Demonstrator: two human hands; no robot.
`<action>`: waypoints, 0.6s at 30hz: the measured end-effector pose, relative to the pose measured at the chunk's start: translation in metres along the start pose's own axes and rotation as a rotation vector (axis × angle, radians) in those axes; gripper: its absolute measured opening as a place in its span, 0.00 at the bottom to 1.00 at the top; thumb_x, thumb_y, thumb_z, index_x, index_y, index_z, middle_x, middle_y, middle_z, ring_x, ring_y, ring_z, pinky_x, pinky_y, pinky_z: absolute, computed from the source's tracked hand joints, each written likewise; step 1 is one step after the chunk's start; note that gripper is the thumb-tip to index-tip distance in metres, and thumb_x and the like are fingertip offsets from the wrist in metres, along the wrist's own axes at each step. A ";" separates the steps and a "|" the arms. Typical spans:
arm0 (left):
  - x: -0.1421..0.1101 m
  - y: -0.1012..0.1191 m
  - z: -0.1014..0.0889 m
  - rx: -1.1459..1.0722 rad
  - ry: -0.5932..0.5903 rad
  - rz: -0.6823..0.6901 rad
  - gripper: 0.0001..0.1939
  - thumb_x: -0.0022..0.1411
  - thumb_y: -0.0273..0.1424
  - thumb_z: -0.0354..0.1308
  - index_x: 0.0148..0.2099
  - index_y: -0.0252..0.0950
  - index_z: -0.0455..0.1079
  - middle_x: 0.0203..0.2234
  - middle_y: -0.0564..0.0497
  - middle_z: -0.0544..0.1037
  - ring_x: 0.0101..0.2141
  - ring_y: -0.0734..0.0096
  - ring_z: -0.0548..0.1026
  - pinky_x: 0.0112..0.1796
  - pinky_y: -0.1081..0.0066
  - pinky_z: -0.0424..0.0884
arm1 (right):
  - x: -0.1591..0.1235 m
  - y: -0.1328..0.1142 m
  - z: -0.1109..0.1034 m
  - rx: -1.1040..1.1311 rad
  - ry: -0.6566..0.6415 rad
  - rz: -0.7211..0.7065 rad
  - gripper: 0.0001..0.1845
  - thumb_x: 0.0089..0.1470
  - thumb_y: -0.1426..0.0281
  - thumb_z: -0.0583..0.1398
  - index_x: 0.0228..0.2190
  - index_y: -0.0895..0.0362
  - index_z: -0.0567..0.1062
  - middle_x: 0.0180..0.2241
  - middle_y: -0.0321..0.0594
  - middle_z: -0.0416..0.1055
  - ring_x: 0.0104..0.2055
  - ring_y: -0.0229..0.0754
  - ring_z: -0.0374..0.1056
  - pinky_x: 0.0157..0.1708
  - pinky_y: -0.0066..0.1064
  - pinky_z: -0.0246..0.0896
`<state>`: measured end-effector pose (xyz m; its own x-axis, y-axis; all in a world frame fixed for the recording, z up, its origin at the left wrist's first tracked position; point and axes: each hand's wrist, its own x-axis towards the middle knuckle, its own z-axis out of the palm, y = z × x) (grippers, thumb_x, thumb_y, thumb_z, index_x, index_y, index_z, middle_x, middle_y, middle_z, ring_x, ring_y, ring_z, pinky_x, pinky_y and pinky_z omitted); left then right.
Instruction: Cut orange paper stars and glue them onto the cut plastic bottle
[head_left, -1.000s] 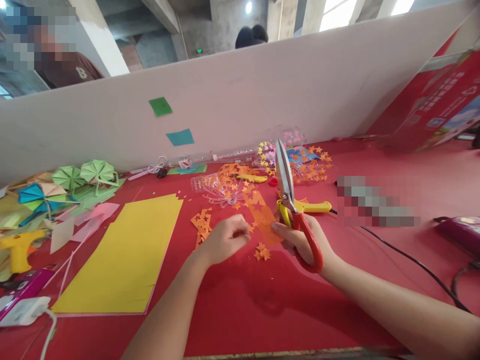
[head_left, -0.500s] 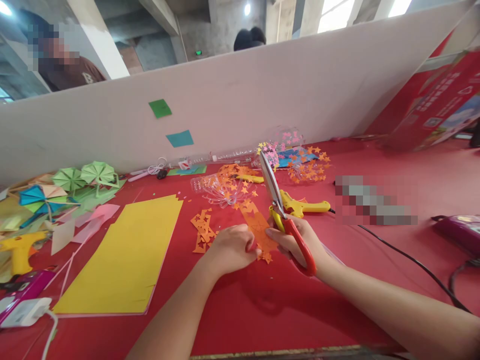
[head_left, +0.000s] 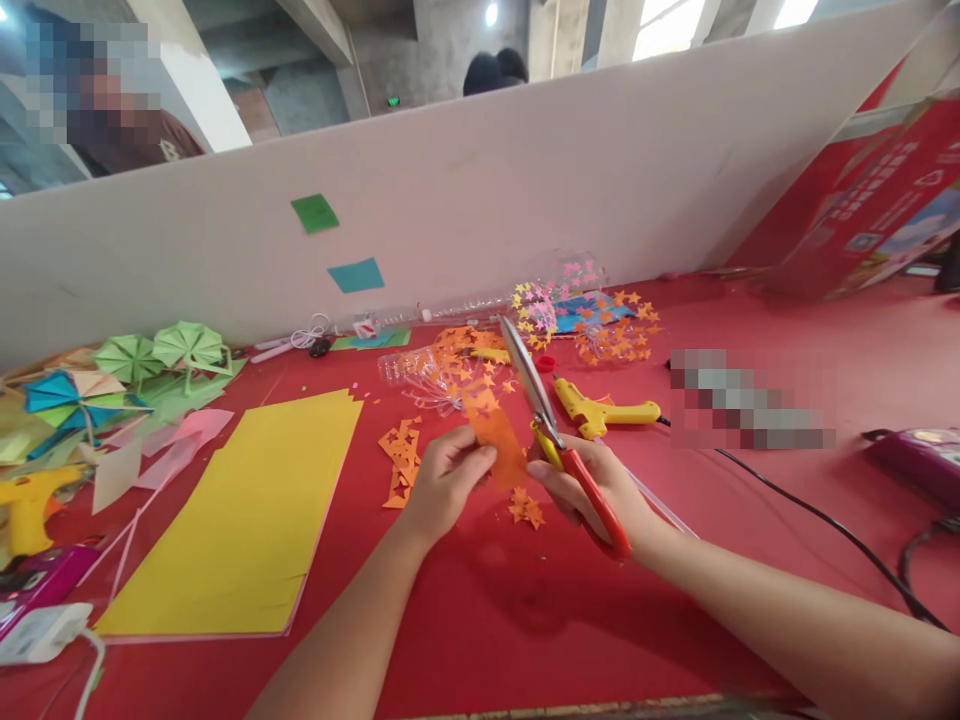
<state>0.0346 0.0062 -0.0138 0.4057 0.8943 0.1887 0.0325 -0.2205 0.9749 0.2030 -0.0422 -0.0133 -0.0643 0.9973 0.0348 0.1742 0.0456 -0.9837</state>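
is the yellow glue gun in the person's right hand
No, the right hand holds red-handled scissors; the yellow glue gun lies on the red table.

Looks like a shared craft workshop: a red-covered table (head_left: 480,620) is littered with folded paper pinwheels (head_left: 150,355), a yellow paper sheet (head_left: 240,520), a glue gun (head_left: 600,410) and star cutouts (head_left: 615,340), fenced off by a white partition board (head_left: 465,210).

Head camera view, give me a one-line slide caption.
Left hand holds an orange paper strip; right hand grips red-handled scissors.
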 end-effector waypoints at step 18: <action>0.013 -0.003 -0.032 -0.252 0.456 0.138 0.05 0.52 0.31 0.57 0.27 0.36 0.70 0.21 0.56 0.70 0.23 0.74 0.65 0.26 0.75 0.62 | 0.001 0.005 -0.006 -0.258 -0.402 0.052 0.27 0.50 0.47 0.60 0.20 0.56 0.60 0.20 0.28 0.49 0.22 0.33 0.45 0.20 0.26 0.40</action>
<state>0.0099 0.0307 -0.0107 -0.0486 0.9543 0.2949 -0.2362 -0.2979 0.9249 0.2096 -0.0405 -0.0175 -0.4148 0.9000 -0.1342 0.4219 0.0595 -0.9047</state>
